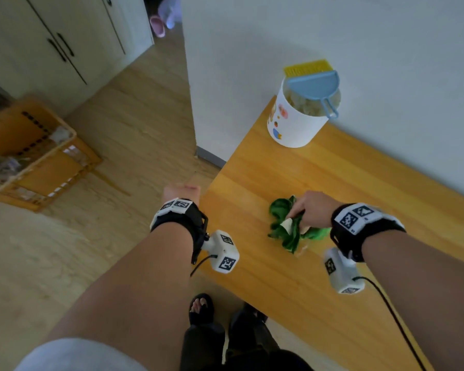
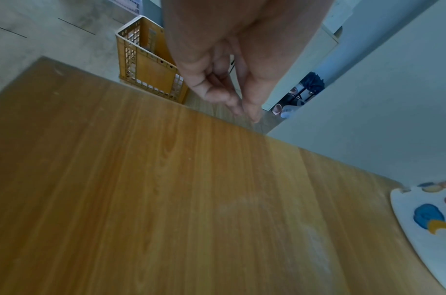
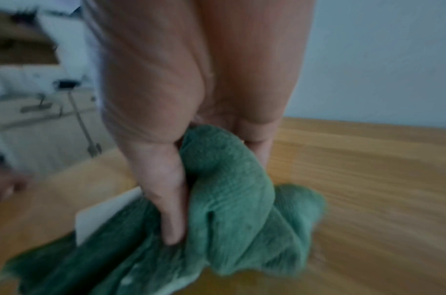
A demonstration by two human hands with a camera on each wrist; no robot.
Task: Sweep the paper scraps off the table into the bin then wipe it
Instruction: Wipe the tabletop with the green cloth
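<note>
My right hand (image 1: 310, 207) grips a crumpled green cloth (image 1: 281, 228) that lies on the wooden table (image 1: 332, 178), near its left edge. The right wrist view shows the thumb and fingers of that hand (image 3: 171, 201) curled round the cloth (image 3: 237, 199), with a white label beside them. My left hand (image 1: 181, 192) hangs off the table's left edge over the floor; its fingers (image 2: 229, 95) are loosely curled and hold nothing. A white bin (image 1: 295, 124) with coloured stickers stands at the table's far corner. It holds paper scraps, and a blue dustpan (image 1: 315, 85) and a yellow brush (image 1: 307, 66) lie across its top.
A white wall (image 1: 359, 62) runs along the table's far side. An orange plastic crate (image 1: 32, 156) sits on the wooden floor to the left. Cupboards (image 1: 51, 44) stand behind it. My feet (image 1: 201, 306) are at the table's near corner.
</note>
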